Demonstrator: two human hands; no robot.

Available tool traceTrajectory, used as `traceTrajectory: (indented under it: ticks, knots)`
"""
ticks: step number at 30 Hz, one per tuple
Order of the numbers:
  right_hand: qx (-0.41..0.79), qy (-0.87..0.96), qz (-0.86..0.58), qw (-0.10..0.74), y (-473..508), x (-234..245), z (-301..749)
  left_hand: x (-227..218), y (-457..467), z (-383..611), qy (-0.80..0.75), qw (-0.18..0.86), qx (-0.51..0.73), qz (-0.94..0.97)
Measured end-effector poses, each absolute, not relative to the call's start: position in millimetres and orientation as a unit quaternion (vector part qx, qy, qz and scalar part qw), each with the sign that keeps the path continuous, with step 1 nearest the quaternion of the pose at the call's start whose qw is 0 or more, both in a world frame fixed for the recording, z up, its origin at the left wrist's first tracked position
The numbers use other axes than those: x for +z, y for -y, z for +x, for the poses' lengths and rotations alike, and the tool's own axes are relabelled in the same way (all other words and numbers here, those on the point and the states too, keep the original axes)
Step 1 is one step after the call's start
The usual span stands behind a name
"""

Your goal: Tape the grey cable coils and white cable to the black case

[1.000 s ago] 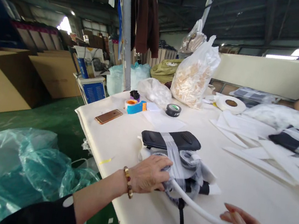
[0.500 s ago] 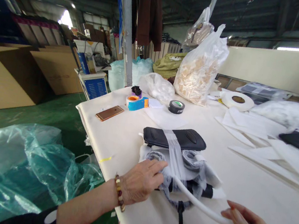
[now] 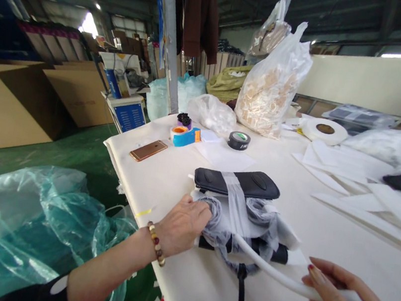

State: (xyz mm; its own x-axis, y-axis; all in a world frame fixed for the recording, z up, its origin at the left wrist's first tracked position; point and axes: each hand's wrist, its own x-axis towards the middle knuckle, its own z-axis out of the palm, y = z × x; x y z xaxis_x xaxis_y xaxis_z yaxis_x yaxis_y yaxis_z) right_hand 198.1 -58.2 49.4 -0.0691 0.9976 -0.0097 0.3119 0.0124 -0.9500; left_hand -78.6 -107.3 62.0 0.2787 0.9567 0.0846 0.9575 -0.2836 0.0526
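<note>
A black bag point(image 3: 255, 185), bound round its middle with a translucent strip point(image 3: 235, 201), lies on the table in front of me. Its looped handles are wrapped in thin clear film point(image 3: 259, 212), and a black strap point(image 3: 241, 300) hangs toward me. My left hand point(image 3: 184, 223) has its fingers curled against the bag's left side, at a film-wrapped loop point(image 3: 214, 213); its fingertips are partly hidden. Between thumb and fingers my right hand point(image 3: 346, 298) grips the free end of a white flexible tube point(image 3: 273, 272), whose other end goes in among the bag's wrapped parts.
On the pale table point(image 3: 163, 195) are a phone point(image 3: 148, 150), a blue tape dispenser point(image 3: 185, 137), a black tape roll point(image 3: 238, 140), a white roll point(image 3: 324, 130), white strips point(image 3: 365, 205) and a full plastic bag point(image 3: 269, 90). Green-tinted plastic film point(image 3: 42, 227) lies beside the table's left edge.
My left hand has drawn back left from the middle of the bag to its left side, and its fingers have curled. The right hand keeps hold of the white tube.
</note>
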Motion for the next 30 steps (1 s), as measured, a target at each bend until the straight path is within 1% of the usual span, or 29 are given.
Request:
traceTrajectory:
  ticks: [2,6,9,14,18,20,26,30]
  knots:
    - [0.419,0.625,-0.549,0.364,54.0,56.9,196.7,63.2,111.8,-71.5,0.606,0.013,-0.065,-0.793]
    - [0.423,0.661,-0.538,0.307,46.1,70.7,187.5,58.5,114.4,-53.8,0.510,0.059,-0.096,-0.853]
    - [0.436,0.669,-0.537,0.273,39.0,78.8,178.8,54.7,105.8,-48.8,0.486,0.074,-0.088,-0.866]
    - [0.456,0.664,-0.540,0.244,24.5,91.3,176.9,56.3,93.9,-58.1,0.454,0.032,-0.094,-0.885]
    - [0.487,0.657,-0.519,0.248,19.7,94.1,173.2,55.6,94.2,-65.4,0.452,0.037,-0.114,-0.884]
    - [0.498,0.649,-0.511,0.264,21.6,89.6,167.6,53.4,94.5,-67.2,0.457,0.038,-0.133,-0.879]
    - [0.500,0.592,-0.505,0.380,41.8,69.9,161.5,52.7,93.7,-67.2,0.457,0.049,-0.187,-0.868]
    - [0.489,0.575,-0.510,0.413,56.3,66.9,166.9,55.6,94.5,-65.9,0.465,0.057,-0.199,-0.861]
